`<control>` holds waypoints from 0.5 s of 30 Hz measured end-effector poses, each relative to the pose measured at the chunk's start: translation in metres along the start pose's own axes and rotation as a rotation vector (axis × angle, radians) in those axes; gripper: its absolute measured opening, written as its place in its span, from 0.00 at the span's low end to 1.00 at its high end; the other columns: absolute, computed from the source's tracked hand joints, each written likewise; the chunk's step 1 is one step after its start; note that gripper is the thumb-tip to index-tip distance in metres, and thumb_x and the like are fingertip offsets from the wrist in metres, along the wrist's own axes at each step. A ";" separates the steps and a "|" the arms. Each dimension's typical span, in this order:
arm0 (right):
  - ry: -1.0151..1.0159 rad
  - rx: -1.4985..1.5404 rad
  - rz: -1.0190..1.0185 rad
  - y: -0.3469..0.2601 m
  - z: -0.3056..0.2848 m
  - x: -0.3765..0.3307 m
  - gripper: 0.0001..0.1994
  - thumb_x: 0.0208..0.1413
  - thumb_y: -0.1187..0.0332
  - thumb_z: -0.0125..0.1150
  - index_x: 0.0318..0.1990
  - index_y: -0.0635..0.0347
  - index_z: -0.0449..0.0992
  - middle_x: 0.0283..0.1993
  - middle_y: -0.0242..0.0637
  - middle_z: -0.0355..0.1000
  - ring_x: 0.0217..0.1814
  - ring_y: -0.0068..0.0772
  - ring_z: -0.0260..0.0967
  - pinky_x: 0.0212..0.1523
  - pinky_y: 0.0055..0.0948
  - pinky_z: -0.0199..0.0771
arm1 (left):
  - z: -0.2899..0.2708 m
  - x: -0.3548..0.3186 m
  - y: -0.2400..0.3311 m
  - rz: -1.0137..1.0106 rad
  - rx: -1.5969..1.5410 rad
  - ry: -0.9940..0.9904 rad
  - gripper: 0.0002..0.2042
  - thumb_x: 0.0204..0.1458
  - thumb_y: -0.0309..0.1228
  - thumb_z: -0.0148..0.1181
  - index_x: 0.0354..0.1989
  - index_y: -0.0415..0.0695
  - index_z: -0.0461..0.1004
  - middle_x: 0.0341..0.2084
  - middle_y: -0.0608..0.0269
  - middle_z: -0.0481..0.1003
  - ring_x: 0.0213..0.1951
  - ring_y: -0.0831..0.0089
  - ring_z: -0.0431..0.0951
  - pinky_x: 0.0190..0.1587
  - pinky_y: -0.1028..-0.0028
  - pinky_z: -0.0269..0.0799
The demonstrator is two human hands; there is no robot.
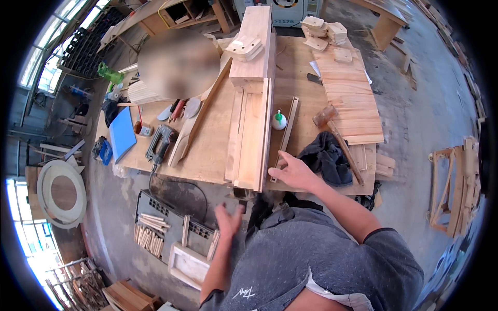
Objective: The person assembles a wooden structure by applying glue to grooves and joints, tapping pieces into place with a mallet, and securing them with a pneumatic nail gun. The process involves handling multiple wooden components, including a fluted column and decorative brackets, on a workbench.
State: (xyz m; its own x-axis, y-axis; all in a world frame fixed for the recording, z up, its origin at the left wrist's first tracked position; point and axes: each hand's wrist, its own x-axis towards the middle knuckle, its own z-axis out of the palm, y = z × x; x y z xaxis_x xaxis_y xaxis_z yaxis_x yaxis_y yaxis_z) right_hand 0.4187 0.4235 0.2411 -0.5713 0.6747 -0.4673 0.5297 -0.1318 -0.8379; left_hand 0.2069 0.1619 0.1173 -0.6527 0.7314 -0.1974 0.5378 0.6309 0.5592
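My right hand reaches in over the near edge of the workbench, thumb and forefinger apart. Its fingers overlap the near end of a narrow wooden strip; whether they touch it I cannot tell. Just left of them lies a long, trough-like wooden piece, its near end at the bench edge. My left hand, slightly blurred, is off the bench with its fingers apart and nothing visible in them. A white glue bottle with a green cap stands between the trough and the strip.
A wooden mallet lies by a dark cloth on the right. A nail gun and a blue folder are on the left. Below sits a black crate with wooden sticks. Stacked cut pieces occupy the far right corner.
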 end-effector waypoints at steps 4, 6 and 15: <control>0.180 -0.307 -0.116 0.004 0.018 0.062 0.38 0.57 0.42 0.61 0.58 0.74 0.70 0.45 0.58 0.79 0.50 0.59 0.77 0.53 0.44 0.76 | 0.028 0.014 0.028 -0.087 0.012 -0.401 0.36 0.46 0.45 0.73 0.55 0.29 0.66 0.49 0.31 0.74 0.53 0.39 0.76 0.56 0.53 0.72; 0.084 -0.245 -0.005 -0.033 0.021 0.075 0.34 0.57 0.42 0.61 0.48 0.73 0.78 0.38 0.58 0.80 0.47 0.56 0.79 0.51 0.43 0.77 | 0.045 0.023 0.021 -0.188 -0.029 -0.292 0.30 0.46 0.44 0.71 0.49 0.30 0.73 0.38 0.33 0.80 0.43 0.38 0.80 0.49 0.52 0.77; 0.231 -0.393 0.227 -0.054 0.034 0.100 0.27 0.52 0.51 0.58 0.26 0.76 0.80 0.24 0.58 0.77 0.30 0.53 0.80 0.39 0.40 0.81 | 0.045 0.046 -0.009 0.010 0.071 -0.502 0.19 0.47 0.36 0.67 0.40 0.31 0.78 0.34 0.40 0.82 0.38 0.47 0.84 0.42 0.56 0.80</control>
State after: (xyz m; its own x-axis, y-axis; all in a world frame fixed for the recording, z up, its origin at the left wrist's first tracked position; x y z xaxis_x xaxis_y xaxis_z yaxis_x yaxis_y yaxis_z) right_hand 0.3119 0.4737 0.2304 -0.2846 0.8095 -0.5135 0.8457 -0.0403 -0.5322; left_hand 0.1958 0.2018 0.0675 -0.3198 0.7606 -0.5650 0.5887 0.6267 0.5105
